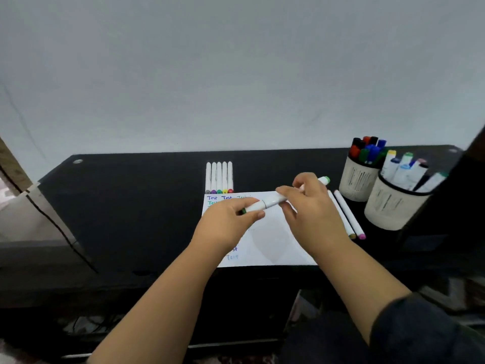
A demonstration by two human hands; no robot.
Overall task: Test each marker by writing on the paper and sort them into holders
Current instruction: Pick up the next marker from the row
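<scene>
So both hands are on one white marker with green ends, held up over the paper in the middle of the dark surface. The left hand pinches the cap end between thumb and fingers, while the right hand has its fingers curled round the barrel further up. Looks to me like the uncapping (or recapping, honestly can't tell which) step of testing this one. The paper already has several "Test" scribbles along its far and left edges. Five thin markers sit in a neat row at the paper's far edge, and two more white markers lie just off its right edge, so I'd guess those are waiting. Near the right back corner are two holders: the far holder is full of dark-capped markers, the near holder has white-bodied ones. If the cap is coming off, next up is a straight pull apart, then tip to a blank patch of paper.
</scene>
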